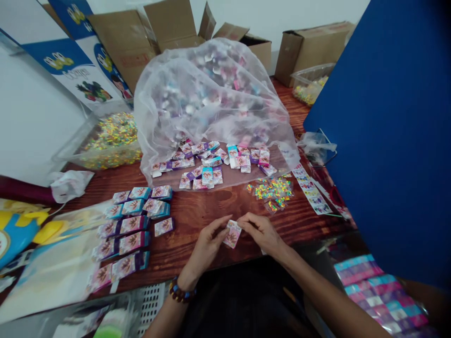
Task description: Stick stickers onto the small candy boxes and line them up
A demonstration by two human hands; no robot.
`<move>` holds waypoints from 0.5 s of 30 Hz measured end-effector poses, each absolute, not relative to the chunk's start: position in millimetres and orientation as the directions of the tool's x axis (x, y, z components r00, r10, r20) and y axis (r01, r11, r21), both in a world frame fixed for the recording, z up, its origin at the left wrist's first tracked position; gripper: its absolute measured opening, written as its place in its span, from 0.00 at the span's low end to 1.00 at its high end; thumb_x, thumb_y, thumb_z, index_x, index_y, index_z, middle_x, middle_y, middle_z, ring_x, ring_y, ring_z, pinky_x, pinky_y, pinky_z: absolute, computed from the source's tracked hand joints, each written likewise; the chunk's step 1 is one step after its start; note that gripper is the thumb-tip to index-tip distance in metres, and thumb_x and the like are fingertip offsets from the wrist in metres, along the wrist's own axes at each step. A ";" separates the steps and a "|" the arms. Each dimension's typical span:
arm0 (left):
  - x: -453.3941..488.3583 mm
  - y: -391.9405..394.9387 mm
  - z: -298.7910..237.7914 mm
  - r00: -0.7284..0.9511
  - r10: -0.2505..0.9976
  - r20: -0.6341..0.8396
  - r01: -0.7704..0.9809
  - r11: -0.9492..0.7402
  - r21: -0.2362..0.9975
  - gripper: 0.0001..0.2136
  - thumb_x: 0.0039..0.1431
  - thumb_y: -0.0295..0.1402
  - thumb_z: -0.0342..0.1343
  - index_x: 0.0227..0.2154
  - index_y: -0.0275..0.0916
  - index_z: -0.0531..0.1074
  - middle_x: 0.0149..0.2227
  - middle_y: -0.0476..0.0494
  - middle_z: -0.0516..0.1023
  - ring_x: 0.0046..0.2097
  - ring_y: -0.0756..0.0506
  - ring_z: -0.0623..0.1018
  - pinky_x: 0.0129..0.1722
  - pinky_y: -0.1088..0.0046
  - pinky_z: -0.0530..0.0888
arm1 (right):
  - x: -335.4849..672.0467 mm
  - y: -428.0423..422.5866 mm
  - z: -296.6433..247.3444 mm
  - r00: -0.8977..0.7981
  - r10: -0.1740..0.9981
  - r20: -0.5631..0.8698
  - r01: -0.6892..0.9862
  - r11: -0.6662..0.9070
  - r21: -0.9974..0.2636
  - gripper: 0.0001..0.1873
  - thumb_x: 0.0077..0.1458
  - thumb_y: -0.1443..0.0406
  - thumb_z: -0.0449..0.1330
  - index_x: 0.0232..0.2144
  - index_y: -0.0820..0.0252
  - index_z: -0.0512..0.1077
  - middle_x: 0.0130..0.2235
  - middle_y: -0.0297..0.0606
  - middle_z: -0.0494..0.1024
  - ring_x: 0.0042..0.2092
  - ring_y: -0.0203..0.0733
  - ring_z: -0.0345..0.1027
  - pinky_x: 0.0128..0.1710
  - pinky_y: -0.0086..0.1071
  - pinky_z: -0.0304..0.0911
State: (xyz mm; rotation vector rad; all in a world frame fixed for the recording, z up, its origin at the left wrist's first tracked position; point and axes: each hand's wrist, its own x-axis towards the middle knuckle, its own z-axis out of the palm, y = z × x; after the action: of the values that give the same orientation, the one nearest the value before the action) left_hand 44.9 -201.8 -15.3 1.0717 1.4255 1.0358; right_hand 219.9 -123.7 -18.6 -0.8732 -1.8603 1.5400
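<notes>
Both hands meet near the front edge of a dark wooden table (197,211). My left hand (206,244) and my right hand (262,232) pinch one small pink and white printed box (232,234) between their fingertips. To the left, several similar small boxes lie in rows (127,227). Further back, loose flat boxes (211,164) spill from the mouth of a big clear plastic bag (211,94). A small bag of tiny coloured pieces (273,190) lies just beyond my right hand.
A clear tub of coloured pieces (111,138) stands at the left. Cardboard boxes (310,47) line the back. A tall blue panel (391,131) fills the right side. A sticker strip (312,190) lies beside it. A wrapped stack of colourful boxes (380,295) sits low right.
</notes>
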 end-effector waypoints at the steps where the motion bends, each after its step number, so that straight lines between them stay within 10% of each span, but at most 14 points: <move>1: 45.6 -202.0 -16.0 -0.087 0.969 -0.230 0.081 0.237 0.968 0.17 0.58 0.36 0.54 0.51 0.42 0.70 0.43 0.44 0.76 0.44 0.46 0.74 0.45 0.70 0.70 | 221.1 -126.3 -16.1 -0.638 0.767 0.068 0.122 0.189 -0.974 0.10 0.60 0.63 0.53 0.32 0.60 0.72 0.32 0.35 0.75 0.35 0.36 0.69 0.36 0.28 0.64; 9: 46.4 -202.0 -15.6 -0.064 0.976 -0.206 0.089 0.211 0.973 0.15 0.58 0.35 0.53 0.49 0.43 0.71 0.44 0.44 0.76 0.46 0.46 0.74 0.47 0.70 0.69 | 226.5 -140.3 -17.0 -0.619 0.754 0.220 0.104 0.356 -0.929 0.11 0.60 0.67 0.52 0.41 0.60 0.73 0.44 0.41 0.76 0.47 0.40 0.69 0.49 0.33 0.64; 15: 49.1 -200.7 -10.1 -0.100 0.983 -0.153 0.234 0.173 0.957 0.13 0.62 0.37 0.49 0.45 0.42 0.73 0.39 0.45 0.75 0.38 0.48 0.73 0.38 0.75 0.68 | 225.6 -141.7 -22.9 -0.621 0.735 -0.271 -0.046 -0.379 -0.924 0.08 0.52 0.61 0.61 0.32 0.60 0.74 0.34 0.34 0.76 0.33 0.37 0.71 0.31 0.31 0.72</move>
State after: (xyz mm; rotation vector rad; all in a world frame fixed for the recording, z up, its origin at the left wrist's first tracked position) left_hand 49.1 -200.7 -10.1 1.2183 1.5209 1.0174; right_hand 225.6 -141.7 -22.9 -0.9470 -1.3366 2.0409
